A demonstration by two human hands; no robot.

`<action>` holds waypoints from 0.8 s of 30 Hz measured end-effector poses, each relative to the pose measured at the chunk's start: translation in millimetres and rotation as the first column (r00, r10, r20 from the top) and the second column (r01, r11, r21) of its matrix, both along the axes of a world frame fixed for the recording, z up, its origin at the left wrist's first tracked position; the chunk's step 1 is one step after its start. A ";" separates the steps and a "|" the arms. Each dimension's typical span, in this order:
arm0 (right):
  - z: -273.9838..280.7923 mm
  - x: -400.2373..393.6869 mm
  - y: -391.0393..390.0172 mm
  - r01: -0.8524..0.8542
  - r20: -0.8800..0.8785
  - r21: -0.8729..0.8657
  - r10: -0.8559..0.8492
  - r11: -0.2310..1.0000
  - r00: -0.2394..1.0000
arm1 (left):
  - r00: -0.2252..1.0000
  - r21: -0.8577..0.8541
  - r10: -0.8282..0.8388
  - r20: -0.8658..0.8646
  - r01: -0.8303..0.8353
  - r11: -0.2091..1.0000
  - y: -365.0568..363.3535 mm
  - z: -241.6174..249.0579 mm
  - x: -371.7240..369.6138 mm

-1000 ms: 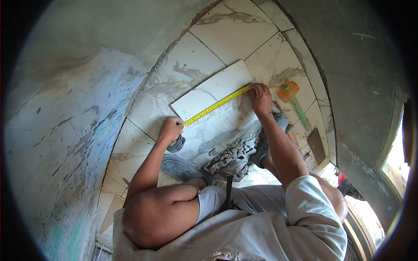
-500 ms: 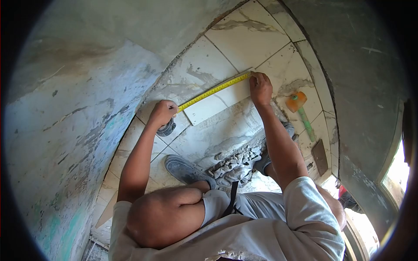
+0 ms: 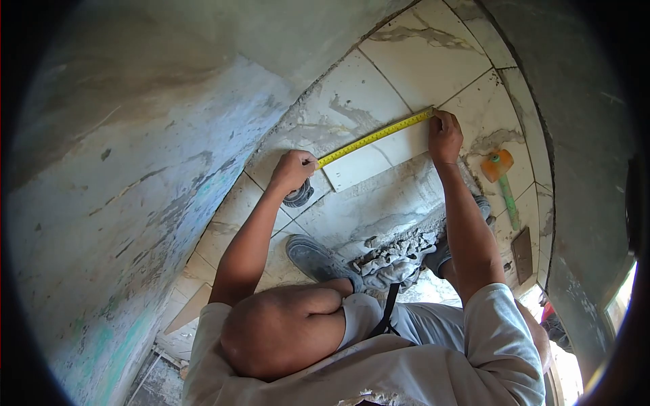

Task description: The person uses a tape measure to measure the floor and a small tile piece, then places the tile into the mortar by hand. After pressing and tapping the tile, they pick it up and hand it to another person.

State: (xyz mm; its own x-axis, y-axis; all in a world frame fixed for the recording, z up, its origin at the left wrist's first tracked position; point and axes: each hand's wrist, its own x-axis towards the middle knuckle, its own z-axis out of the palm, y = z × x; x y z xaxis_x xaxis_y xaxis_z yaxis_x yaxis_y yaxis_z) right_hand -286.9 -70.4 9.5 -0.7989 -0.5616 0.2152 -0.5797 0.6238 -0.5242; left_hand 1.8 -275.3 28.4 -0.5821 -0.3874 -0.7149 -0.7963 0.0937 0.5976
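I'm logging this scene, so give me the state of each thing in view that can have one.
Tape measure blade: drawn out, stretched along the strip's far long edge
Left hand: closed on the blade
Right hand: pinching the blade's other end
White strip: lying flat, partly covered by the blade
Mallet: lying down, unheld
Rubble: loose, heaped between the shoes

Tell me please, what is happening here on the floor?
A person holds a yellow measuring tape stretched between the left hand and the right hand. It runs along the far long edge of a narrow white tile, which lies on the tiled floor. A mallet with an orange head lies to the right, touched by neither hand.
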 end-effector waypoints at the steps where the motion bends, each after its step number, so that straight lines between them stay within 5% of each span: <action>1: 0.7 -0.3 0.4 -0.007 -0.003 0.001 0.007 1.000 1.000 | 1.000 0.001 0.000 0.001 0.000 1.000 1.0 0.1 -0.2; 24: -0.3 -1.6 1.3 -0.026 0.001 0.011 0.026 1.000 1.000 | 0.994 0.030 0.083 0.070 -0.086 0.996 3.8 2.6 -1.1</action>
